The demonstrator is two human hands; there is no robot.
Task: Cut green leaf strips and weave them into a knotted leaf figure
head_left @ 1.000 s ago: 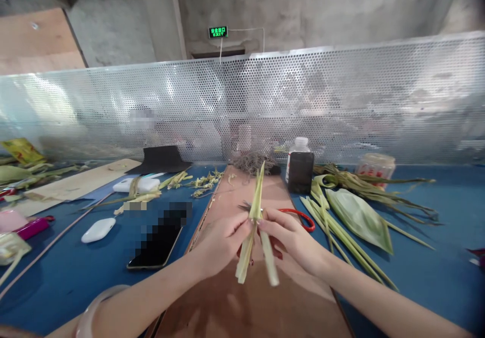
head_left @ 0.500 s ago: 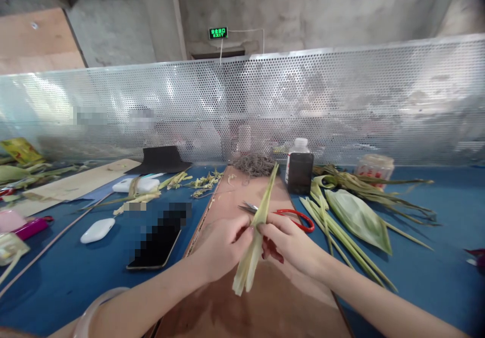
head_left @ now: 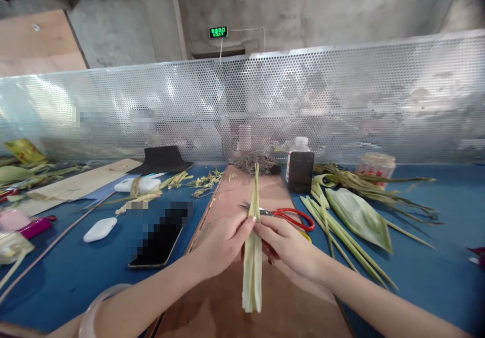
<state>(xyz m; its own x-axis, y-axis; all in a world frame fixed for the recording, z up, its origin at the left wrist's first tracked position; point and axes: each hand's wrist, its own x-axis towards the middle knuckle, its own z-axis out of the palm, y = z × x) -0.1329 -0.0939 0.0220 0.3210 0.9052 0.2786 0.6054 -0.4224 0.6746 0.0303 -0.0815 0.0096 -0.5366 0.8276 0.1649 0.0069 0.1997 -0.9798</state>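
Between my two hands is a pale green folded leaf strip (head_left: pixel 252 282), its narrow tip pointing away and its wide cut end toward me. My left hand (head_left: pixel 231 237) pinches its left edge near the middle, the thumb lying on top. My right hand (head_left: pixel 284 237) grips the right edge at the same height, with some fingers hidden underneath. Red-handled scissors (head_left: pixel 293 218) lie on the brown board (head_left: pixel 227 302) just past my hands, their blades partly covered by the leaf.
Leaf stalks (head_left: pixel 352 247), a broad green leaf (head_left: pixel 359 216) and a dark bottle (head_left: pixel 300 171) stand or lie to the right. On the left are a phone (head_left: pixel 159 242), a white case (head_left: pixel 100 230) and leaf scraps (head_left: pixel 206 181). Grey twine (head_left: pixel 253 163) sits at the board's far end.
The leaf strip has turned from slanting to nearly straight up and down in view, and its wide end now hangs lower. Both hands still grip it, thumbs closer together.
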